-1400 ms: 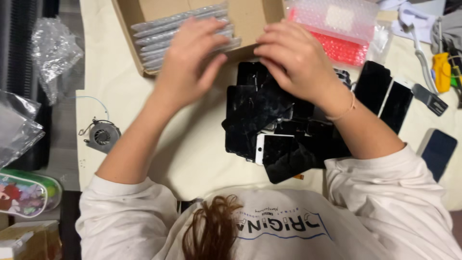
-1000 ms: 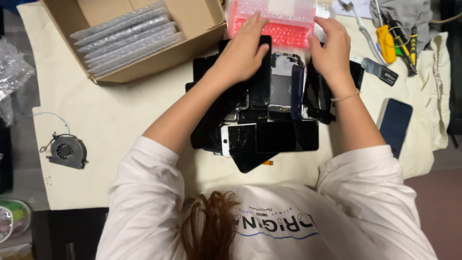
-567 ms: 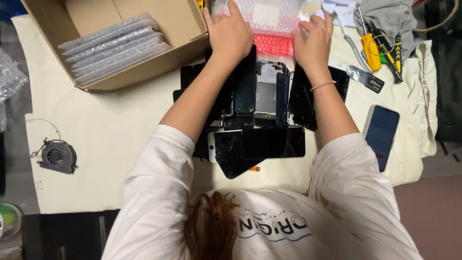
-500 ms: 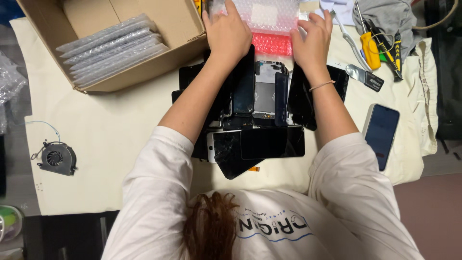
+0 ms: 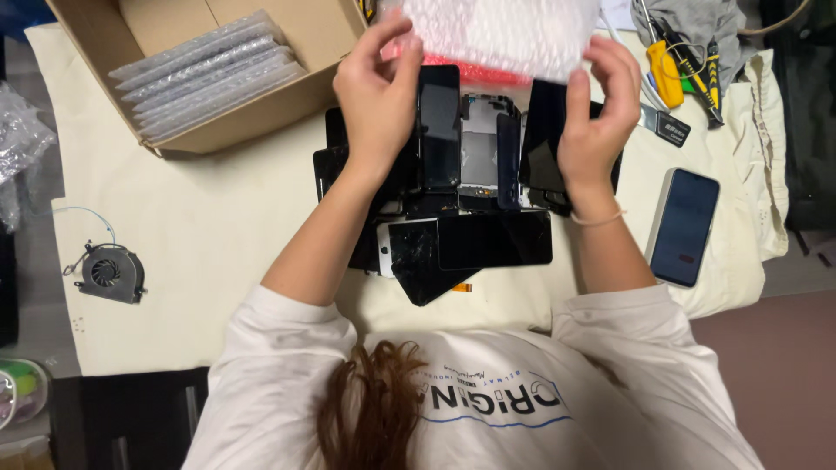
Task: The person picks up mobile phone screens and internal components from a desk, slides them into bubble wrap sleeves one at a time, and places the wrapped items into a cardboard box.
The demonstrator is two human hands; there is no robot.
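Cream cloth-covered desk (image 5: 200, 235) carrying, top left, an open cardboard box (image 5: 322, 35) of wrapped flat packs. Both hands are lifting a bubble-wrap pouch (image 5: 501, 35) above the heap of dark phone screens (image 5: 470, 191): the left hand (image 5: 376, 100) is pinching its left edge, the right hand (image 5: 596, 117) is gripping its right edge with the fingers (image 5: 623, 74) curled. This is judged the pick-up step; opening the pouch would call for parting its mouth. A smartphone (image 5: 684, 226) is lying right, a small fan (image 5: 106, 272) left.
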